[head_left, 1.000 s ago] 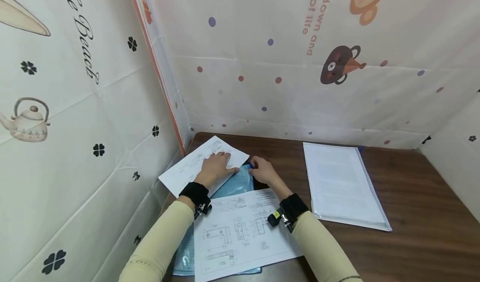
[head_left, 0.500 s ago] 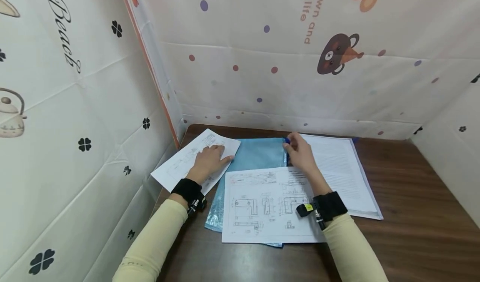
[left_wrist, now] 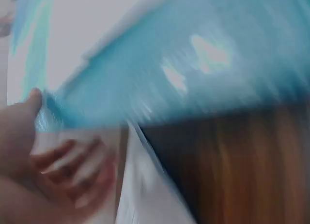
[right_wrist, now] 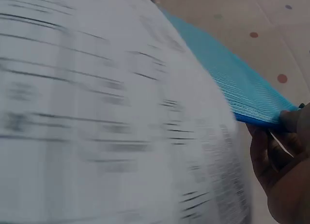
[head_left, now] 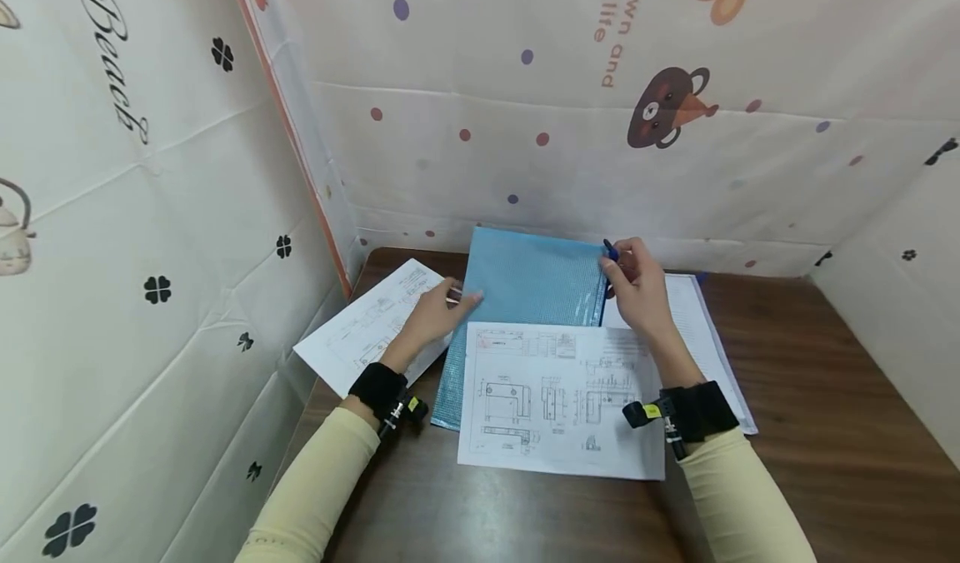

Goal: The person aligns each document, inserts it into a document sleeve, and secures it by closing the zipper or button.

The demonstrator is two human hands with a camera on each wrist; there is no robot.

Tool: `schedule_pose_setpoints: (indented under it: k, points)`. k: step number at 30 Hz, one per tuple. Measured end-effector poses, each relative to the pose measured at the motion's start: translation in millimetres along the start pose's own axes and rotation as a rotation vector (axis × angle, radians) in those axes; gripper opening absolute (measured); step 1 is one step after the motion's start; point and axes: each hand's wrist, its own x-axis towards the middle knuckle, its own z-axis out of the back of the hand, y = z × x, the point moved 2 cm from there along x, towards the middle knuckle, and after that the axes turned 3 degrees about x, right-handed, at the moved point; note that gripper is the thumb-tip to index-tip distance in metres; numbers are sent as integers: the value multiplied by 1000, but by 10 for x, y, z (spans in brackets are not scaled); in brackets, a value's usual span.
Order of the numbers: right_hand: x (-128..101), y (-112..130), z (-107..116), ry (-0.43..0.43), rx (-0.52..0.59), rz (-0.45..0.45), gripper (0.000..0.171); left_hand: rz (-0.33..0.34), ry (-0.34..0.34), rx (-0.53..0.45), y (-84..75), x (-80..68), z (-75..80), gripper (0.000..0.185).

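Head view: drawing sheet (head_left: 558, 396) overlaps blue folder (head_left: 525, 296) (raised).

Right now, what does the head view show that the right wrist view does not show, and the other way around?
Only the head view shows the left hand at the left edge of the blue mesh folder, the second drawing sheet under that hand, the clear document sleeve on the right, and the brown table. Only the right wrist view shows, close up, the folder's corner pinched between the fingers. Both show the right hand, the blue folder, and the printed drawing sheet lying on the folder.
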Motion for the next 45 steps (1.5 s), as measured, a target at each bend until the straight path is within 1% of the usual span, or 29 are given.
schedule_pose_setpoints:
  k: [2,3,4,5,7,9,11,14,16,18,20,22,23,25,27,29,30,31,32,33,34,35,36,37,38,41,43,45]
  points:
    - [8,34,-1,-5,20,17,22,12,12,-285,-57,40,-1,69]
    - [12,45,-9,-10,24,22,22,18,16,-397,-87,60,-4,68]
    - [12,48,-20,-17,25,18,22,17,17,-481,-112,81,-10,66]
    - [9,51,-34,-25,30,9,23,10,17,-536,-135,101,-20,63]
    - [-6,48,-67,-37,38,-23,27,-19,2,-575,-181,129,-42,58]
    - [-31,40,-102,-34,36,-68,33,-61,-56,-566,-215,143,-48,54]
    - [-60,38,-132,-3,37,-120,42,-109,-132,-550,-256,141,-29,52]
    - [-92,46,-168,96,21,-165,51,-188,-234,-548,-321,129,33,48]
    - [-107,73,-180,151,23,-159,48,-238,-285,-555,-378,115,91,44]
    - [-109,129,-181,157,28,-110,41,-280,-332,-556,-442,103,151,42]
    - [-94,218,-175,106,25,-27,32,-312,-376,-540,-522,81,220,41]
    - [-75,339,-164,14,8,61,25,-344,-422,-538,-619,53,295,45]
    - [-65,407,-154,-39,-13,106,23,-344,-454,-541,-671,26,335,49]
    - [-53,552,-128,-141,-57,190,20,-353,-545,-520,-788,-46,429,60]
    - [-57,696,-94,-219,-113,273,18,-400,-668,-456,-923,-133,534,73]
    - [-73,827,-56,-272,-186,368,16,-495,-781,-339,-1078,-234,640,79]
    - [-85,883,-40,-288,-224,412,16,-571,-817,-277,-1155,-277,685,78]
    - [-95,930,-28,-299,-261,454,15,-653,-828,-219,-1228,-319,720,76]
    - [-107,969,-19,-305,-300,493,16,-731,-808,-178,-1293,-360,742,70]
    - [-117,1000,-14,-307,-332,527,17,-795,-770,-149,-1345,-397,750,63]
    - [-128,1024,-12,-299,-372,560,18,-850,-717,-132,-1380,-430,748,56]
    - [-139,1039,-13,-288,-413,590,19,-879,-655,-131,-1395,-458,732,49]
    - [-149,1044,-15,-274,-449,618,20,-893,-590,-132,-1396,-482,709,43]
    - [-159,1040,-21,-254,-484,643,20,-888,-529,-123,-1383,-503,679,38]
    - [-172,1028,-29,-226,-518,669,21,-870,-477,-108,-1355,-518,640,34]
    - [-217,950,-55,-122,-597,710,23,-776,-325,-38,-1240,-540,486,31]
    - [-251,876,-78,-44,-625,706,25,-700,-232,23,-1160,-540,355,30]
    - [-292,805,-96,24,-633,682,26,-628,-152,46,-1086,-531,210,29]
